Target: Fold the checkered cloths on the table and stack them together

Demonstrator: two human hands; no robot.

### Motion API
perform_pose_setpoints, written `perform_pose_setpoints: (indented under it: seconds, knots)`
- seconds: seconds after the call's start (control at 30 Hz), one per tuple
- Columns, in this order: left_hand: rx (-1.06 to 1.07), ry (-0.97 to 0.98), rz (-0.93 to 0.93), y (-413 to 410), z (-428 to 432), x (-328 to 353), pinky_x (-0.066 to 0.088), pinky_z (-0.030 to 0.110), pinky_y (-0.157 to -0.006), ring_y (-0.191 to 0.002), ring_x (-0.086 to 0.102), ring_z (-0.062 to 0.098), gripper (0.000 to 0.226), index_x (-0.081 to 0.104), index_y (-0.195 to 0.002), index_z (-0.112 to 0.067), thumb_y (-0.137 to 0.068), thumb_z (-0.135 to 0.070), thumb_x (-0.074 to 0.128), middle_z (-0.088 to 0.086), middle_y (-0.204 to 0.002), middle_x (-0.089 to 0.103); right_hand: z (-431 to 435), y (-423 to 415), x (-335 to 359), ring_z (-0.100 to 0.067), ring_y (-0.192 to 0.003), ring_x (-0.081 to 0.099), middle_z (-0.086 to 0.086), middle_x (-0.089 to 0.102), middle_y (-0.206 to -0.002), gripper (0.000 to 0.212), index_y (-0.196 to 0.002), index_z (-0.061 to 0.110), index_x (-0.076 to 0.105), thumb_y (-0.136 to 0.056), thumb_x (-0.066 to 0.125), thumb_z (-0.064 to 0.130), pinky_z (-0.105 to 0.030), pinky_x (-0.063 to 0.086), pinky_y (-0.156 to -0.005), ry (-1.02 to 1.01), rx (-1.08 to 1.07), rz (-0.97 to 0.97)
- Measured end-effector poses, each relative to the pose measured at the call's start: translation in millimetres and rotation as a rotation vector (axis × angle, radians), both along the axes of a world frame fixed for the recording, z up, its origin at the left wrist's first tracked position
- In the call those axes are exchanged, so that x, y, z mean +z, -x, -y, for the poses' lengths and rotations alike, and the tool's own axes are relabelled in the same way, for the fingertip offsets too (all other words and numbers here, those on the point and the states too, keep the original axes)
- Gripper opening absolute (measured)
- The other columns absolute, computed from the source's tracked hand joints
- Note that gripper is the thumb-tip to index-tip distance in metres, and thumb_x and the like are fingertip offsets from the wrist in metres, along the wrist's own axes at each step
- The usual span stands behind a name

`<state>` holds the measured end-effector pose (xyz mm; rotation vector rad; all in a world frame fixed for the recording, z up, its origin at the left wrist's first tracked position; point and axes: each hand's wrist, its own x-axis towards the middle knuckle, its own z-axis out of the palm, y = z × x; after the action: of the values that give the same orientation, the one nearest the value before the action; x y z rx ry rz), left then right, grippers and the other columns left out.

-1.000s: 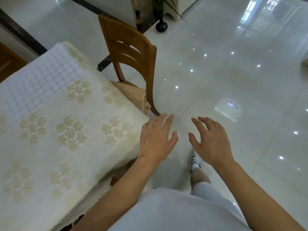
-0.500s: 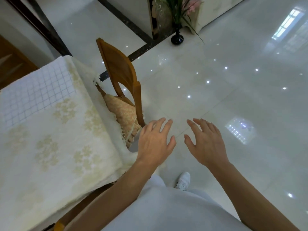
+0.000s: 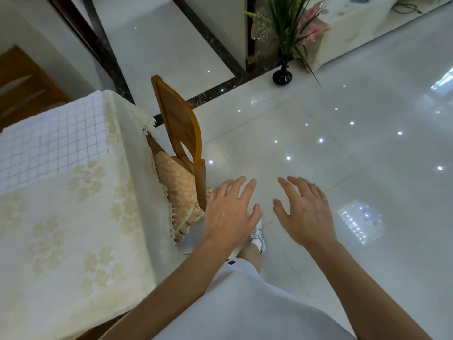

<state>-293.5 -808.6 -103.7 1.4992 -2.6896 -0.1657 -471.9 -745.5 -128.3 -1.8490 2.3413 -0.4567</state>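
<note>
Left hand point(image 3: 228, 212) and right hand point(image 3: 306, 214) are still hovering over the tiled floor point(image 3: 343, 148), fingers point(image 3: 232, 187) spread and holding nothing. The checkered cloth point(image 3: 51, 141) is lying flat on the counter's point(image 3: 73, 229) far corner, now further left beside the chair point(image 3: 181, 133).

Table point(image 3: 73, 241) under cream floral tablecloth; checkered cloth point(image 3: 51, 141) flat at far end.

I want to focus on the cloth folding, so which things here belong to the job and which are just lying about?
Job: checkered cloth, flat on the table; left hand and right hand, both open and empty, over the floor.
Just about: wooden chair, cushion on it, black vase with plants.
</note>
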Motion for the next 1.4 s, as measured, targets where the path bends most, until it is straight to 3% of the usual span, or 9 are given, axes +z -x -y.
perform_pose_setpoints:
  seconds: [0.27,0.6,0.8,1.23,1.4]
  knots:
    - [0.081,0.046,-0.106,54.7,134.7,-3.5,0.052,0.041,-0.094,-0.121,0.057,0.022,0.058,0.055,-0.138,-0.024,-0.092,-0.054,0.035,0.002,-0.137,0.059,151.5,50.2,-1.7,-0.029,-0.125,0.055,-0.008,0.060,-0.135,0.050,-0.135,0.017,0.057,-0.091,0.062,0.039,-0.048,0.042,-0.107,-0.020,0.080,-0.026]
    - [0.195,-0.019,-0.075,81.4,270.2,0.2,0.045,0.039,-0.102,-0.129,0.051,0.022,0.059,0.046,-0.144,-0.027,-0.094,-0.056,0.036,0.000,-0.146,0.051,295.2,80.8,4.5,-0.028,-0.127,0.054,-0.008,0.059,-0.137,0.051,-0.137,0.016,0.055,-0.092,0.061,0.040,-0.048,0.042,-0.107,-0.034,0.177,-0.033]
    - [0.291,0.023,-0.091,90.5,325.5,-10.8,0.048,0.041,-0.099,-0.125,0.056,0.024,0.056,0.053,-0.139,-0.027,-0.091,-0.056,0.050,0.001,-0.141,0.057,359.6,94.1,1.7,-0.029,-0.126,0.055,-0.009,0.060,-0.136,0.051,-0.136,0.016,0.056,-0.092,0.063,0.040,-0.049,0.044,-0.107,-0.060,0.235,-0.035]
    - [0.505,0.028,-0.125,140.1,495.0,-31.6,0.051,0.043,-0.097,-0.122,0.056,0.025,0.055,0.055,-0.138,-0.022,-0.092,-0.051,0.043,0.003,-0.139,0.058,563.0,139.7,-17.7,-0.030,-0.121,0.058,-0.011,0.062,-0.131,0.052,-0.132,0.014,0.060,-0.093,0.045,0.045,-0.049,0.047,-0.103,-0.045,0.480,-0.019]
    - [0.632,-0.007,-0.086,159.7,570.1,-24.6,0.047,0.041,-0.100,-0.126,0.052,0.022,0.054,0.052,-0.140,-0.023,-0.093,-0.048,0.050,0.002,-0.142,0.055,659.8,163.2,-10.0,-0.030,-0.123,0.057,-0.011,0.060,-0.134,0.049,-0.135,0.015,0.057,-0.092,0.056,0.040,-0.051,0.045,-0.104,-0.044,0.565,0.015]
